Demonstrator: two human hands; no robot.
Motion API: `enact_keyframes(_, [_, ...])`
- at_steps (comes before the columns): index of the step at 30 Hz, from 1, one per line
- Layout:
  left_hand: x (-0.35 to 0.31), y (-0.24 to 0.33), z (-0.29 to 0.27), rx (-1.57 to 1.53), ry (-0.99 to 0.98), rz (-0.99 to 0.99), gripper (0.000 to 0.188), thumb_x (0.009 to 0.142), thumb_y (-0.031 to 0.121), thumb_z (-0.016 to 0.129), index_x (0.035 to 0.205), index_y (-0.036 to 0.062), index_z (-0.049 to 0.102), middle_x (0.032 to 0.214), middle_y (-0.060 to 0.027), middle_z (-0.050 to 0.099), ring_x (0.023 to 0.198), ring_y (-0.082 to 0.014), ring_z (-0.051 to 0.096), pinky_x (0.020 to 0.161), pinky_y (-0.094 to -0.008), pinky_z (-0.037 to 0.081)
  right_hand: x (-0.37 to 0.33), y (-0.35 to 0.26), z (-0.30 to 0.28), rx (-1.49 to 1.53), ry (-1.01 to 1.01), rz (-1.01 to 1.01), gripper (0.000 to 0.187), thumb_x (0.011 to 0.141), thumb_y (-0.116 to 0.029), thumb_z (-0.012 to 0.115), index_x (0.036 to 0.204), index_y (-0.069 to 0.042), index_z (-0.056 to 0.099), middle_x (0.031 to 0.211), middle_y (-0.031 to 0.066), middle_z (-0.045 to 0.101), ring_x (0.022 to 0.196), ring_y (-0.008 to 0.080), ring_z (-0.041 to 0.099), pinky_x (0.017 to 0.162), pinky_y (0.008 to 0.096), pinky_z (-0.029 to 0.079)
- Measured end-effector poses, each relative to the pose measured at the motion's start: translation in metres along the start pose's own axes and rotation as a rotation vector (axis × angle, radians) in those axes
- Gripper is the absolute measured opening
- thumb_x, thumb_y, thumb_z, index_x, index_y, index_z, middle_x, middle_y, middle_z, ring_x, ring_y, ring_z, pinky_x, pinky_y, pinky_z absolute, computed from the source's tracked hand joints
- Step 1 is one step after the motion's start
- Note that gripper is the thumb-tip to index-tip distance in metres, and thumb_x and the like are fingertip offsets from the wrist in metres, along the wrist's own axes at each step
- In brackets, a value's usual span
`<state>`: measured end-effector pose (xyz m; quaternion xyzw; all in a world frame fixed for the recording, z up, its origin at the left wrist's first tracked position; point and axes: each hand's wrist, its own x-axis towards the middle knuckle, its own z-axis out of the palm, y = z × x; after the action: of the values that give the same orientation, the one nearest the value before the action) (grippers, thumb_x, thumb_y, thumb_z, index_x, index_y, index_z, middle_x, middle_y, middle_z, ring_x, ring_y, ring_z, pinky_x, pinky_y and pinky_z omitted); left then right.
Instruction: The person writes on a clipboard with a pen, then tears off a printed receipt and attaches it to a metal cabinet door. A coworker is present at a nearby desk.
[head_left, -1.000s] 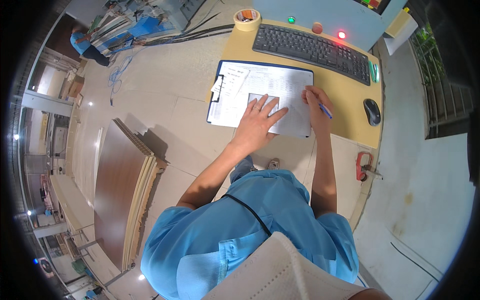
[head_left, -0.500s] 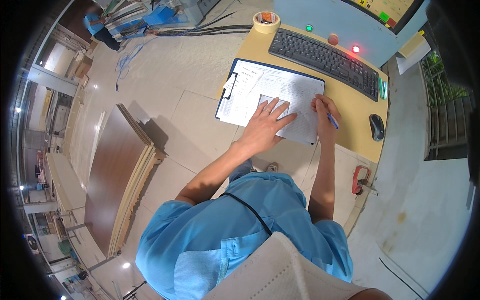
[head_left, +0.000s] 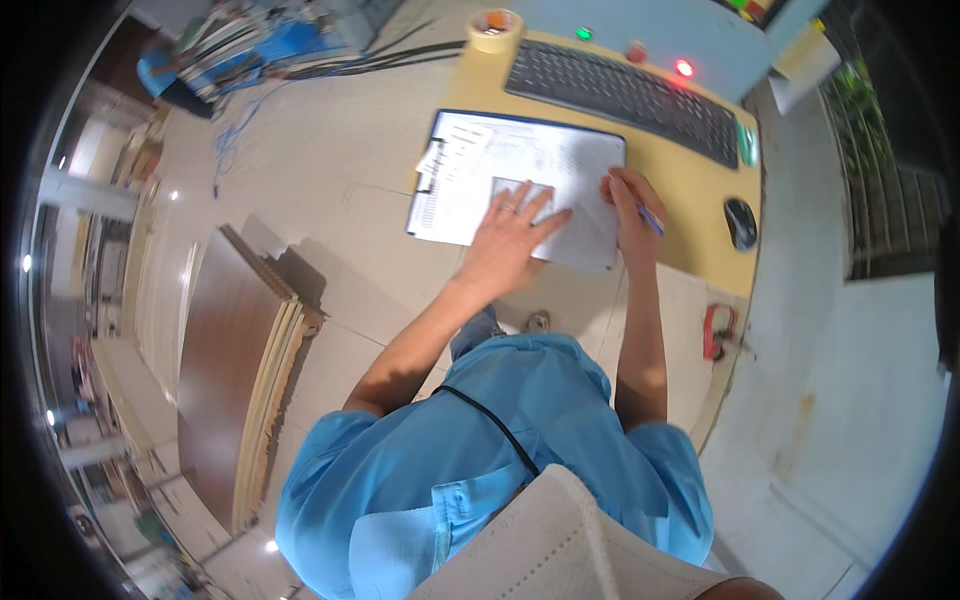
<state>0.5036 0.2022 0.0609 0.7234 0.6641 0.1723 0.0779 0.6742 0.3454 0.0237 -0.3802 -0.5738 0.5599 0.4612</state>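
A dark blue clipboard holds printed sheets and overhangs the near edge of the yellowish desk. Small paper slips sit by its black clip at the left. My left hand lies with spread fingers on the sheets, over a small rectangular piece that it partly covers. At the clipboard's right edge, my right hand is closed around a blue pen. The pen's tip is hidden by the fingers.
Behind the clipboard is a black keyboard, with a tape roll at its left and a mouse to the right. Stacked brown boards stand at the left. A person is far off at the upper left.
The whole view has shifted, so the desk and clipboard sit slightly higher and further left. Both hands keep nearly the same places on the clipboard.
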Motion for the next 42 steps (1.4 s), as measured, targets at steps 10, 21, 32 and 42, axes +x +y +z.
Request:
enact_keyframes(10, [0.019,-0.002,0.012,0.05,-0.004,-0.01,0.082,0.072,0.012,0.083,0.147,0.0253,0.053,0.154,-0.0106,0.047,0.147,-0.0395,0.037,0.121,-0.0537,0.031,0.023,0.009,-0.012,0.153,-0.006,0.02,0.019,0.101,-0.014,0.064,0.11,0.002,0.07,0.087,0.0077,0.071,0.078,0.0126,0.066,0.073,0.0271,0.054])
enact_keyframes(21, [0.021,-0.003,0.019,0.043,-0.005,-0.001,0.08,0.075,0.016,0.083,0.148,0.0232,0.053,0.157,-0.0048,0.047,0.147,-0.0397,0.037,0.122,-0.0543,0.03,0.023,0.02,-0.014,0.221,0.067,-0.044,0.019,0.098,-0.009,0.067,0.113,0.002,0.068,0.095,0.0085,0.071,0.083,0.0125,0.067,0.077,0.0272,0.055])
enact_keyframes(32, [0.022,-0.007,0.021,0.064,-0.042,-0.016,0.078,0.077,0.02,0.084,0.148,0.0223,0.053,0.157,-0.0045,0.046,0.148,-0.0396,0.036,0.123,-0.0549,0.027,0.024,0.023,-0.011,0.183,0.079,-0.039,0.021,0.097,-0.003,0.066,0.116,0.004,0.066,0.099,0.0114,0.072,0.087,0.0151,0.07,0.079,0.0285,0.058])
enact_keyframes(42, [0.025,-0.01,0.02,0.094,0.014,-0.055,0.081,0.073,0.02,0.085,0.147,0.0203,0.053,0.156,-0.0072,0.047,0.148,-0.0401,0.036,0.122,-0.057,0.028,0.038,0.025,0.0,0.14,0.057,-0.012,0.021,0.093,-0.006,0.07,0.113,0.002,0.07,0.094,0.0104,0.073,0.082,0.0148,0.068,0.076,0.0268,0.056])
